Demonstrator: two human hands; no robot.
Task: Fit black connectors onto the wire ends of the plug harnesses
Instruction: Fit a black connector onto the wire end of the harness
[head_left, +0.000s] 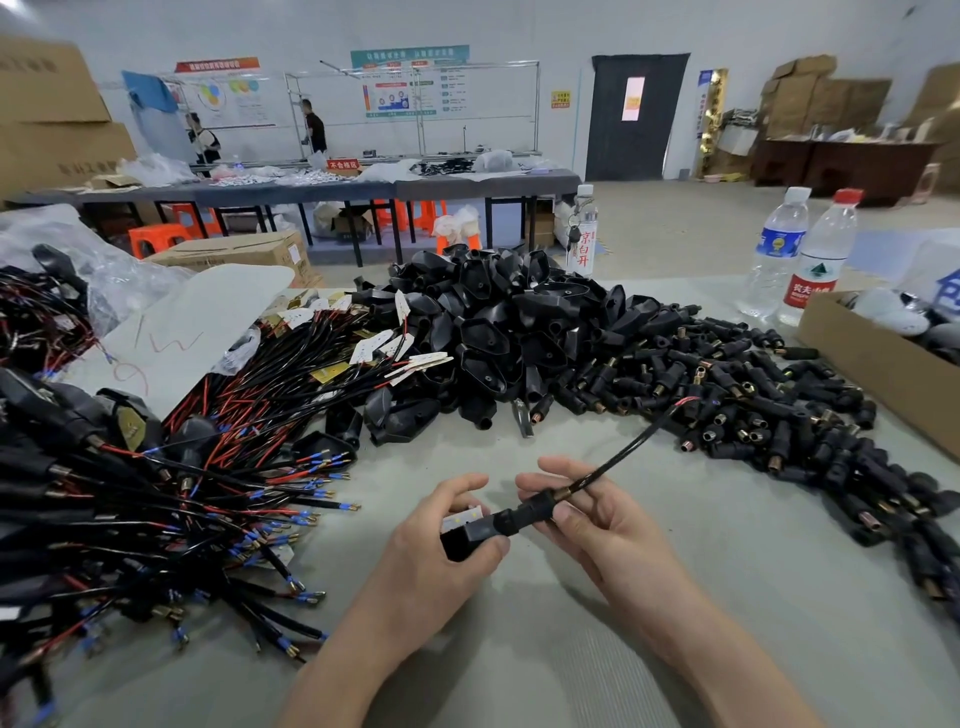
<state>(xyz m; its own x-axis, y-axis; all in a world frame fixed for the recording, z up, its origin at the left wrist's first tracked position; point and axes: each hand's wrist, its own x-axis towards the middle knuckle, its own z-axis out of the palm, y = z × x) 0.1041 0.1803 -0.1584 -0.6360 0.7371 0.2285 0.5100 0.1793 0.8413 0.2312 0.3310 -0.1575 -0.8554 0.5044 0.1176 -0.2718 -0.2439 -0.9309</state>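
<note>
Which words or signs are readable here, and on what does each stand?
"不合格区": small red sign on the far grey table.
"凉白开": red characters, clear plastic bottle.
"农夫山": red-labelled water bottle.
Too blurred: wall posters, brown cardboard boxes, blue-labelled bottle.

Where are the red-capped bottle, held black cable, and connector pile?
red-capped bottle (831, 239): head view, clear body.
black cable (631, 447): head view, mid sheath.
connector pile (769, 395): head view, heap's middle.

connectors (753, 395) black, brass tips | wires (234, 415) red, black, blue ends | table (571, 649) grey | stools (156, 236) orange | box (872, 364) brown
</note>
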